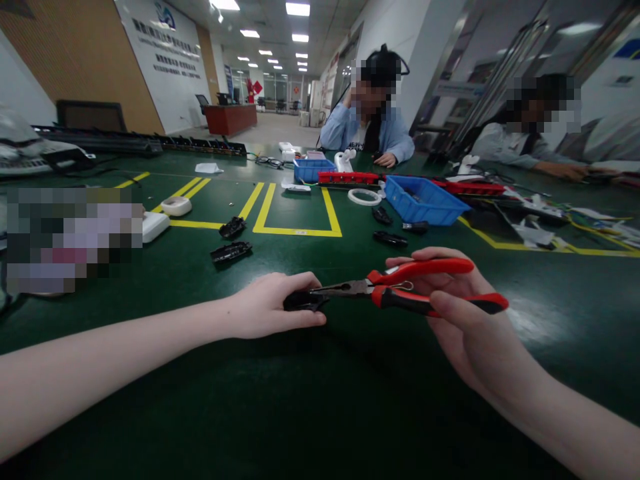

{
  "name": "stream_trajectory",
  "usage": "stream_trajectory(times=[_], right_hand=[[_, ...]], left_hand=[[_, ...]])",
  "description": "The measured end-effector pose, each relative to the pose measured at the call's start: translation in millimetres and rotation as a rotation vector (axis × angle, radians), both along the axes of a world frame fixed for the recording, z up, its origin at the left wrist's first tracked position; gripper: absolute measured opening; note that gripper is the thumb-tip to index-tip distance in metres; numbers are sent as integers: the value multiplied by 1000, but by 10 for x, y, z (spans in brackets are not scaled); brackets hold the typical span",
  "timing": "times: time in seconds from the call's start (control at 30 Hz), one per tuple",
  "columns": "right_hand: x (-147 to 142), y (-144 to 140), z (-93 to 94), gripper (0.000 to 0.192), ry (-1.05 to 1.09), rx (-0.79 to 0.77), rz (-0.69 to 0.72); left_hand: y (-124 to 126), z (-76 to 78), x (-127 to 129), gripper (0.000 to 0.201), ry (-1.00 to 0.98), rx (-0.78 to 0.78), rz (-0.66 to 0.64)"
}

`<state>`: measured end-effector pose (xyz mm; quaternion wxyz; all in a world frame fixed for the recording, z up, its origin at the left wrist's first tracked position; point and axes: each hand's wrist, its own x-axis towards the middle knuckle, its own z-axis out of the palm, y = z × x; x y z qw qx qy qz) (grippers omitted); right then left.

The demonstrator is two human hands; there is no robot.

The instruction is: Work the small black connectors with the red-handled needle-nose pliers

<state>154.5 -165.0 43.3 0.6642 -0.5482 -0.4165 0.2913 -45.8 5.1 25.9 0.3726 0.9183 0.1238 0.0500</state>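
Note:
My left hand grips a small black plastic part between thumb and fingers, low over the green table. In my right hand is a pair of needle-nose pliers with red and black handles, its jaws pointing left. The jaw tips meet the right end of the black part; whether they pinch anything there I cannot tell. Beyond my left hand lie two black plastic shells. Farther right rest more dark pieces and a black connector-like piece.
A blue bin holds dark parts, with a smaller blue bin behind. Tape rolls, a white box and red strips lie on the green table. Two people sit across, one in a blue shirt.

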Motion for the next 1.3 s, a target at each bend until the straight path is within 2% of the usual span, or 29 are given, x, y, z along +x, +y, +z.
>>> stream_trajectory(times=[0.23, 0.63, 0.93, 1.3], right_hand=[[-19, -4, 41, 36, 42, -16, -2], [5, -3, 57, 36, 101, -51, 33], [37, 18, -2, 33, 139, -73, 49], [78, 9, 41, 34, 95, -64, 54]], left_hand=[[-21, 22, 5, 37, -10, -59, 59], [1, 8, -20, 38, -34, 42, -40], [11, -8, -19, 38, -41, 94, -56], [-10, 10, -7, 36, -35, 113, -77]])
